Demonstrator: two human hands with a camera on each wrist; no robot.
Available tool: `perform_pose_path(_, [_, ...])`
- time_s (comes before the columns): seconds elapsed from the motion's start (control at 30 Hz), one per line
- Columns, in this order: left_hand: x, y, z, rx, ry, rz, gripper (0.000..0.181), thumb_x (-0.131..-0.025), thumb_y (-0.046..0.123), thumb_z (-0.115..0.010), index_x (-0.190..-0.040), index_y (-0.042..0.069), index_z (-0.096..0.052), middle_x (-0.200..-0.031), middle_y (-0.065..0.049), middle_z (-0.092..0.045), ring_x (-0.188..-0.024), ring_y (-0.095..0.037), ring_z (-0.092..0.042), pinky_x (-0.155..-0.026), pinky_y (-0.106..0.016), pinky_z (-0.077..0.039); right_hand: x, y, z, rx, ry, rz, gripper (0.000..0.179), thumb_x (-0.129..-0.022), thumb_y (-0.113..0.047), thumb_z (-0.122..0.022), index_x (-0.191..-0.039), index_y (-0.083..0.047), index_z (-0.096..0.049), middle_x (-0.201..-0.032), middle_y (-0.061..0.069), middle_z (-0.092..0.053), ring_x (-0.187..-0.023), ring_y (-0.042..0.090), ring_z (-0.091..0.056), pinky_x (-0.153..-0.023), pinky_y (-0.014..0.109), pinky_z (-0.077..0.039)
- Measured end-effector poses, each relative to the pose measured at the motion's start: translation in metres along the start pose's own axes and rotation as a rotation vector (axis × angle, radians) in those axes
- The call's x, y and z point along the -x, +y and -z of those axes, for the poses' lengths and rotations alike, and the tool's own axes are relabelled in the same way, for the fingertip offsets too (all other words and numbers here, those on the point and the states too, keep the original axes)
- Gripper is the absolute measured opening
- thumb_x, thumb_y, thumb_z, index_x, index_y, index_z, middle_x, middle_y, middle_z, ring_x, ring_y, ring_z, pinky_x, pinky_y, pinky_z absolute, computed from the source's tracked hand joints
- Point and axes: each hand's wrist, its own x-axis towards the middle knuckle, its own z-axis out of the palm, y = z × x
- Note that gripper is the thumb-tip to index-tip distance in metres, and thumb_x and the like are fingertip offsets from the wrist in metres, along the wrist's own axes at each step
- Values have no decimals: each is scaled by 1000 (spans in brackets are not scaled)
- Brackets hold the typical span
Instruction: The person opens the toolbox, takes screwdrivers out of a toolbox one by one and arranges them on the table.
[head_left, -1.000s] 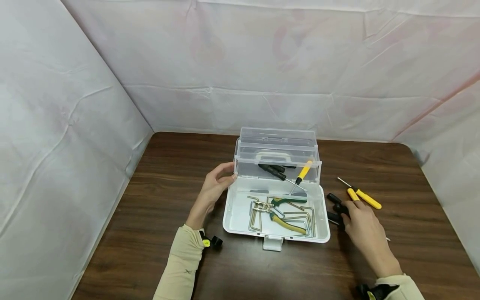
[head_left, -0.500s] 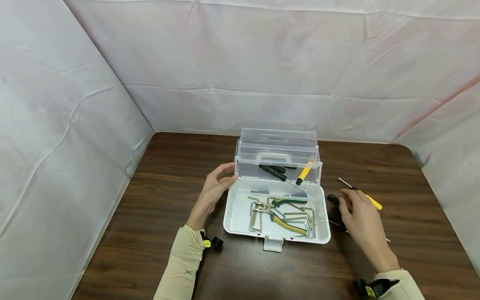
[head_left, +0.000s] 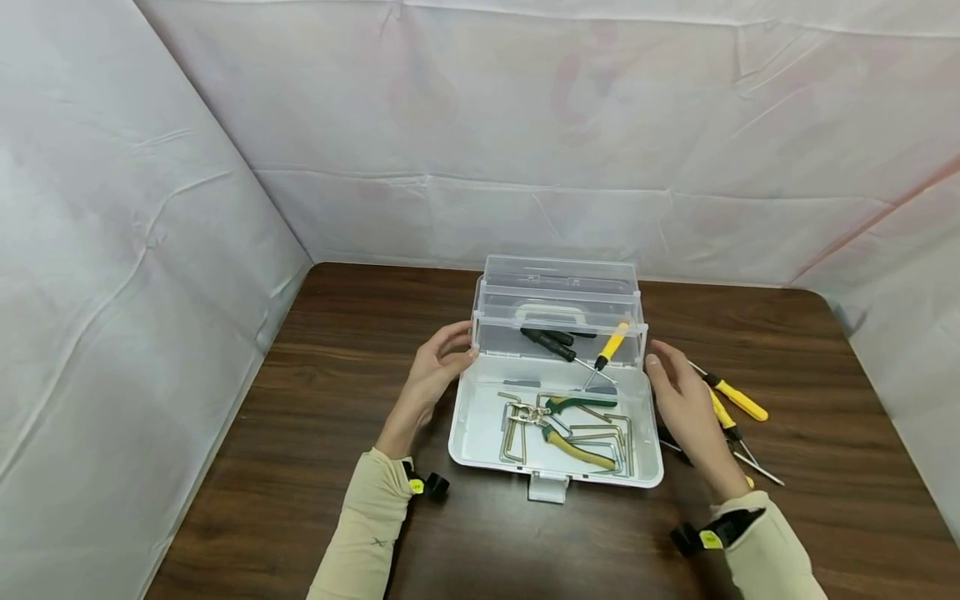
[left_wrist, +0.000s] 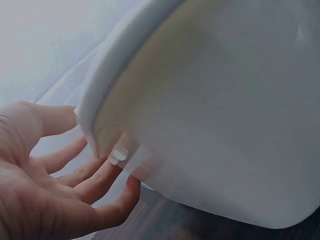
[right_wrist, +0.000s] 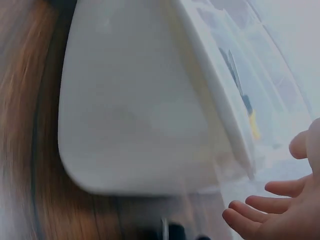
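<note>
A white toolbox (head_left: 480,450) with a clear raised lid stands in front of me. My left hand (head_left: 429,379) grips its left rear corner. In the left wrist view, the thumb of that hand (left_wrist: 45,192) lies at the rim and the fingers curl behind the clear plastic. My right hand (head_left: 688,412) is at the right rear corner; the right wrist view has that hand (right_wrist: 287,205) with its fingers spread, just off the wall. Inside the box lie pliers (head_left: 579,452) with green and yellow handles, over several hex keys (head_left: 522,442). A yellow screwdriver (head_left: 612,340) and black screwdrivers (head_left: 551,345) lean towards the lid.
Right of the box, yellow-handled screwdrivers (head_left: 738,400) lie on the brown wooden table (head_left: 345,333), and dark tools there are partly hidden by my right arm. The latch (head_left: 547,487) hangs at the box's front. White cloth (head_left: 480,133) surrounds the table.
My right hand has lifted off the loose screwdrivers and moved left to the toolbox's right rear corner, uncovering a yellow-handled screwdriver. My left hand stays at its corner.
</note>
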Motion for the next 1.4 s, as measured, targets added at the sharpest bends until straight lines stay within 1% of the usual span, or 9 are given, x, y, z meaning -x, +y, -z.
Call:
perform_pose_path(0.1, [0, -1, -1, 2, 9, 21, 51, -102, 13, -68, -151, 16, -55, -145, -18, -61, -126, -31, -66, -104, -37, -51, -3, -3, -8, -74, -32, -48, 76, -109, -60, -32, -166, -10, -25, -169, 22, -30, -155, 47, -30, -120, 69, -29])
perform_pose_path(0.23, [2, -4, -4, 13, 14, 40, 49, -104, 16, -65, -152, 13, -54, -149, -16, -59, -134, -31, -61, -113, -43, -47, -3, -3, -17, -174, -46, -71, 75, -110, -59, -32, -168, -14, -19, -173, 17, -24, -159, 43, -23, -123, 68, -23])
perform_pose_path(0.33, [4, -6, -6, 13, 16, 48, 49, -106, 20, -62, -154, 14, -52, -153, -13, -57, -140, -29, -55, -118, -47, -42, -3, -1, -23, -222, -30, -72, 72, -111, -56, -33, -168, -13, -21, -173, 17, -25, -160, 41, -22, -125, 67, -21])
perform_pose_path(0.43, [5, -9, -7, 15, 8, 29, 49, -107, 23, -60, -155, 14, -51, -155, -12, -56, -145, -27, -51, -121, -51, -39, -3, 1, -27, -248, -13, -75, 71, -111, -55, -33, -167, -12, -24, -171, 17, -29, -159, 39, -24, -125, 66, -21])
perform_pose_path(0.57, [6, -12, -8, 50, -10, -17, 47, -108, 22, -59, -153, 16, -53, -152, -10, -60, -147, -23, -49, -124, -51, -35, -3, 2, -30, -267, -6, -84, 70, -111, -55, -32, -166, -12, -28, -170, 17, -32, -158, 38, -27, -126, 65, -21])
perform_pose_path(0.73, [6, -13, -9, 66, -22, -56, 44, -108, 22, -58, -152, 17, -54, -149, -8, -63, -147, -20, -50, -124, -50, -35, -2, 2, -30, -266, -20, -92, 71, -111, -57, -30, -166, -14, -27, -171, 15, -30, -159, 38, -25, -126, 66, -20])
perform_pose_path(1.07, [5, -13, -7, 73, -26, -80, 44, -108, 19, -59, -151, 13, -55, -148, -12, -63, -146, -21, -51, -124, -51, -35, -2, 1, -28, -269, -41, -97, 68, -112, -53, -29, -167, -12, -25, -173, 14, -25, -161, 38, -20, -126, 66, -18])
perform_pose_path(1.17, [5, -13, -6, 68, -32, -99, 45, -107, 18, -60, -152, 11, -55, -147, -13, -63, -146, -20, -51, -123, -48, -35, -2, -1, -28, -268, -37, -98, 67, -112, -53, -29, -167, -13, -26, -173, 14, -25, -161, 39, -20, -126, 67, -17])
perform_pose_path(1.4, [5, -11, -4, 68, -38, -118, 46, -106, 15, -62, -151, 10, -55, -146, -13, -63, -145, -19, -52, -115, -24, -43, 1, -4, -27, -287, 2, -57, 64, -113, -50, -33, -165, -13, -30, -172, 12, -29, -160, 37, -23, -126, 65, -19])
